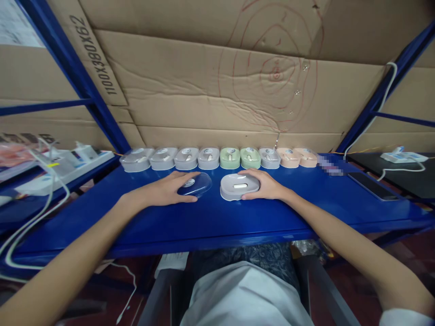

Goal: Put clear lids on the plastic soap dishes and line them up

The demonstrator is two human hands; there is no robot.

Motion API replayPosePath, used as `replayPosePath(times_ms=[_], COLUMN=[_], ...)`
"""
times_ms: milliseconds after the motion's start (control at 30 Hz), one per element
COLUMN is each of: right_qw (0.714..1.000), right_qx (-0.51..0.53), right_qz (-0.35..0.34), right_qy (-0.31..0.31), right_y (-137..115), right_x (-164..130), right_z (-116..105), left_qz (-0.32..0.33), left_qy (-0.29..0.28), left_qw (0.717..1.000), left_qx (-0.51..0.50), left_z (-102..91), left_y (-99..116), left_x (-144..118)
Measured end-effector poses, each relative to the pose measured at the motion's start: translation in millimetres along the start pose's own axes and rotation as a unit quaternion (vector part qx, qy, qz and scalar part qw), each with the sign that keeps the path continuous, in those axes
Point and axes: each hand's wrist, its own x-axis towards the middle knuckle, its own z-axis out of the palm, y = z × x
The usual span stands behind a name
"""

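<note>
Near the middle of the blue table (pixel 210 222), my left hand (pixel 166 189) grips a clear plastic lid (pixel 200 183) with a round sticker on it. Its thumb lies along the near edge and its fingers curl over the far side. To the right, my right hand (pixel 267 183) holds a light grey oval box (pixel 234 192) by its right end, thumb in front and fingers behind. A white elongated piece (pixel 240 186) sits on top of the box. Lid and box are apart, with a strip of blue tabletop between them.
Along the back stand several similar lidded boxes: grey (pixel 188 159), green (pixel 230 158) and peach (pixel 288 157). A dark phone-like slab (pixel 372 185) lies at the right. White power strips (pixel 64 170) and cables are at the left. A cardboard wall (pixel 190 81) rises behind.
</note>
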Motion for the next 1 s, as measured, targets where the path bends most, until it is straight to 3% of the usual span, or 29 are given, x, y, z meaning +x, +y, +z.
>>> replayPosePath(times_ms=[200, 300, 433, 633, 800, 1000], right_qw=[1.0, 0.999, 0.997, 0.986, 0.983, 0.991], right_qx=[0.004, 0.024, 0.074, 0.161, 0.178, 0.13], right_qz=[0.009, 0.025, 0.033, 0.034, 0.009, 0.018], right_qy=[-0.007, -0.006, 0.001, 0.03, 0.043, 0.032], right_y=[3, 7, 12, 17, 17, 20], right_x=[0, -1, -2, -3, -1, -1], right_z=[0, -1, 0, 3, 1, -3], left_qz=[0.017, 0.028, 0.096, 0.163, 0.196, 0.187], left_qy=[0.059, 0.102, 0.138, 0.119, 0.12, 0.114], left_qw=[0.998, 0.994, 0.985, 0.977, 0.967, 0.97], left_qx=[0.001, -0.013, -0.048, -0.074, -0.108, -0.108], left_z=[-9.4, -18.6, -17.1, 4.2, 18.2, 25.1], left_y=[8, 27, 61, 97, 102, 104], left_x=[7, 17, 42, 75, 82, 83])
